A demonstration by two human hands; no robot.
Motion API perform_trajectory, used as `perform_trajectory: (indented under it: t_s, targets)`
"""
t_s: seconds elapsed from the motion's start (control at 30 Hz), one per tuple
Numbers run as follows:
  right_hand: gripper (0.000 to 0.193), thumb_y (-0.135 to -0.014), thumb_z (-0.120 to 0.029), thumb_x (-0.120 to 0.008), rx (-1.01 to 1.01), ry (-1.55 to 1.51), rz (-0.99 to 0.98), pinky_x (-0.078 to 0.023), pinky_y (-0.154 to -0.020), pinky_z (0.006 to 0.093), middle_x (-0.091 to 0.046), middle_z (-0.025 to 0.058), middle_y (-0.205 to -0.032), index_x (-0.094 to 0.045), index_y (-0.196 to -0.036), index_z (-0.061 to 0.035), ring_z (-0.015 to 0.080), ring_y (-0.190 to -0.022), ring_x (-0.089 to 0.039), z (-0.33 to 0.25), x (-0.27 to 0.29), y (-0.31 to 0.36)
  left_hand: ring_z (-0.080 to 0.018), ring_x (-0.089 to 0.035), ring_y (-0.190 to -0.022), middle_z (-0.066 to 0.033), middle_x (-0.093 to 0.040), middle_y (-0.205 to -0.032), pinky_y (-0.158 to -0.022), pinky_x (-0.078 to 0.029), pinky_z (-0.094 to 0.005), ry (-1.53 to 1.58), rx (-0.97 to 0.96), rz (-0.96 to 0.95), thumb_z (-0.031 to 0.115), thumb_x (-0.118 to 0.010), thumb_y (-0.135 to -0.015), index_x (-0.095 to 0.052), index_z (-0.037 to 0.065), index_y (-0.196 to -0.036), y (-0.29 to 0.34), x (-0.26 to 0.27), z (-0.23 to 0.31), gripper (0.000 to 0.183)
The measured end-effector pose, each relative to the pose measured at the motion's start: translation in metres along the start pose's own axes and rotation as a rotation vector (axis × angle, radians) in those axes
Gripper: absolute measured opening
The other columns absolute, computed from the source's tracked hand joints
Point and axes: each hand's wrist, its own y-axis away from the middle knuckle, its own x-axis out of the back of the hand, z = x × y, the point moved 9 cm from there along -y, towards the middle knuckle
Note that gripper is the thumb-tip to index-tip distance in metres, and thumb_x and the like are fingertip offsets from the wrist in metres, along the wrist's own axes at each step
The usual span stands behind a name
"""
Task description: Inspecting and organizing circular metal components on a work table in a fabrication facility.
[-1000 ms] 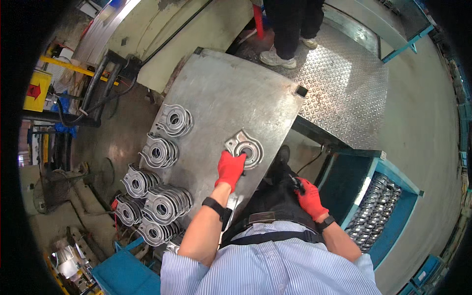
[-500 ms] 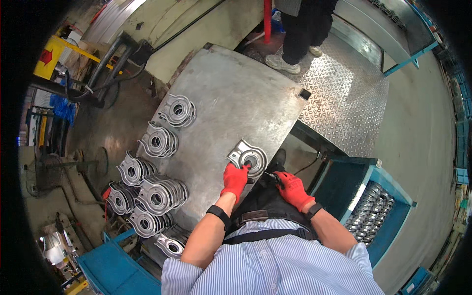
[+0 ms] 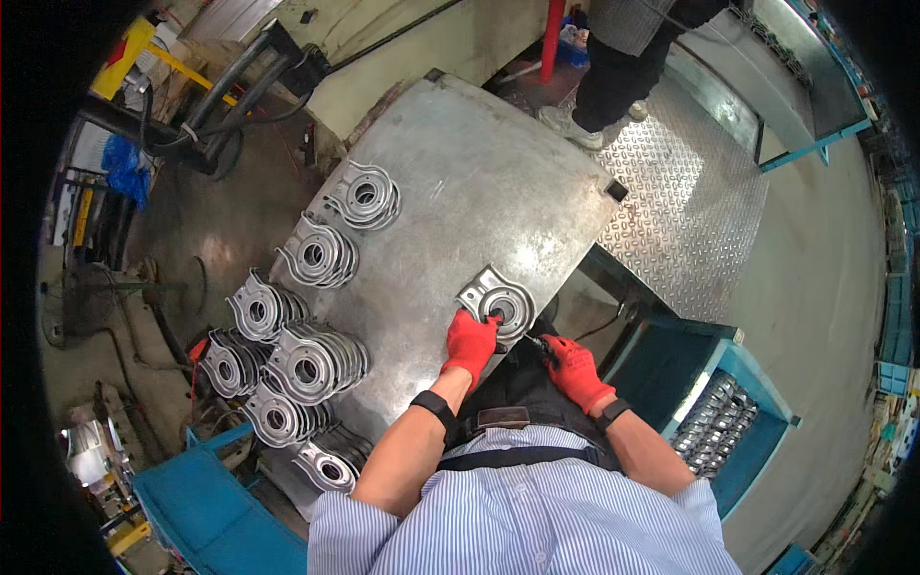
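Observation:
A stamped metal bracket (image 3: 498,305) with a round ringed center hole lies at the near right edge of the metal table. My left hand (image 3: 471,342), in a red glove, is closed on its near rim, with dark fingertips in the center hole. Just to the right is my right hand (image 3: 575,372), also red-gloved and closed around a slim dark-handled tool (image 3: 542,345). The tool's thin tip points toward the bracket's lower right rim; whether it touches cannot be told. Its exact kind is unclear.
Several stacks of similar brackets (image 3: 316,364) line the left side of the metal table (image 3: 431,182). At right stands a blue bin (image 3: 743,412) with metal parts, at lower left a blue cart (image 3: 216,513). Another person (image 3: 623,72) stands on the tread-plate platform (image 3: 680,201).
My view has turned slightly, so the table and stacks sit differently in the picture. Both hands keep their hold, with the bracket at the same table edge.

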Motion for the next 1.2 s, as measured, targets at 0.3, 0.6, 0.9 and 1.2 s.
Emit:
perform_trajectory:
  t_s: [0.3, 0.6, 0.9, 1.2]
  targets:
    - [0.047, -0.075, -0.011, -0.064, -0.036, 0.009, 0.002, -0.047, -0.085, 0.0421, -0.060, 0.0158, -0.107, -0.052, -0.121, -0.0092, 0.0349, -0.101, -0.057, -0.003, 0.000, 0.000, -0.0395, -0.059, -0.099, -0.0244, -0.063, -0.101, -0.083, -0.048, -0.0446, -0.123, -0.056, 0.054, 0.027, -0.071, -0.075, -0.057, -0.001, -0.103, 0.006, 0.005, 0.013, 0.042]
    - [0.050, -0.074, -0.012, -0.063, -0.045, 0.036, 0.012, -0.047, -0.084, 0.0422, -0.060, 0.0148, -0.108, -0.051, -0.123, -0.0099, 0.0340, -0.100, -0.057, 0.000, -0.003, 0.002, -0.0400, -0.060, -0.095, -0.0246, -0.063, -0.099, -0.080, -0.048, -0.0449, -0.119, -0.062, 0.067, 0.027, -0.070, -0.075, -0.058, -0.002, -0.100, 0.015, 0.010, 0.026, 0.040]
    - [0.049, -0.074, -0.013, -0.065, -0.043, 0.046, 0.008, -0.047, -0.084, 0.0428, -0.061, 0.0176, -0.107, -0.053, -0.121, -0.0093, 0.0355, -0.100, -0.058, 0.000, -0.003, 0.002, -0.0372, -0.062, -0.095, -0.0234, -0.064, -0.097, -0.078, -0.049, -0.0429, -0.168, -0.061, 0.122, 0.029, -0.072, -0.074, -0.060, -0.002, -0.097, 0.019, 0.015, 0.029, 0.040]
    - [0.049, -0.076, -0.017, -0.066, -0.010, 0.086, -0.002, -0.048, -0.082, 0.0428, -0.060, 0.0174, -0.109, -0.051, -0.122, -0.0064, 0.0350, -0.098, -0.058, -0.009, 0.000, 0.003, -0.0402, -0.059, -0.098, -0.0252, -0.062, -0.099, -0.081, -0.048, -0.0457, -0.043, -0.064, 0.018, 0.028, -0.071, -0.075, -0.056, -0.003, -0.102, 0.009, 0.004, 0.013, 0.043]
